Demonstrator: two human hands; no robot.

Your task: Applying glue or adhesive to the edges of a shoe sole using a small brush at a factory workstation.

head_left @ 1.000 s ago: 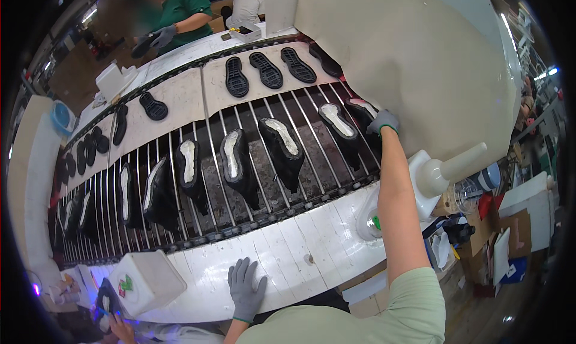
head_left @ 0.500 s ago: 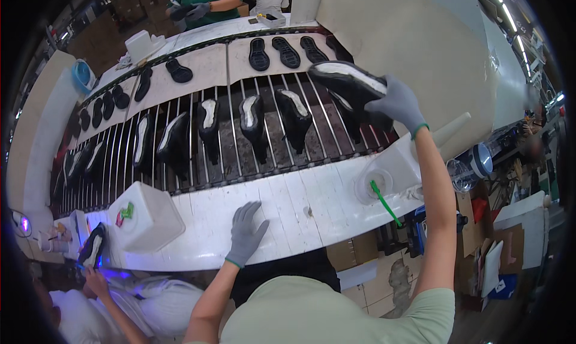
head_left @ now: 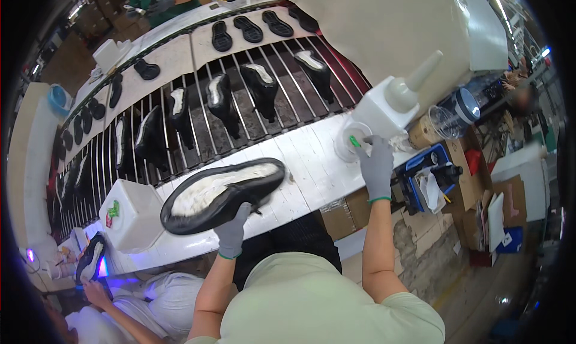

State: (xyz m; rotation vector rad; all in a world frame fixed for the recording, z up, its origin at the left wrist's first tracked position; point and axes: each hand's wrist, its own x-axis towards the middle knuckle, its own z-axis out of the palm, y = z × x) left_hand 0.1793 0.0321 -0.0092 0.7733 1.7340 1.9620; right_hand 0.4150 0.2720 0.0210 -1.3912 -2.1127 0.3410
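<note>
A black shoe upper [head_left: 240,195] with its pale underside turned up is in my gloved left hand [head_left: 231,233], held above the white bench. The fingers are partly hidden beneath the shoe. At the right, my gloved right hand [head_left: 377,168] is closed on a green stick [head_left: 354,141], whose end reaches into a translucent white cup [head_left: 344,147]. Most of the stick is hidden by my fingers. Just behind the cup stands a white squeeze bottle [head_left: 385,107] with a long nozzle.
Beyond the bench, a slatted metal conveyor [head_left: 198,116] carries several black uppers, with black soles [head_left: 248,29] along its far side. A white block-shaped container [head_left: 133,218] stands left. A co-worker's hand [head_left: 96,293] holds a shoe [head_left: 91,257] there. A blue crate [head_left: 420,176] is at the right.
The shoe has come from my right hand over the conveyor to my left hand above the bench. My right hand has moved down onto the green stick. The view has shifted right.
</note>
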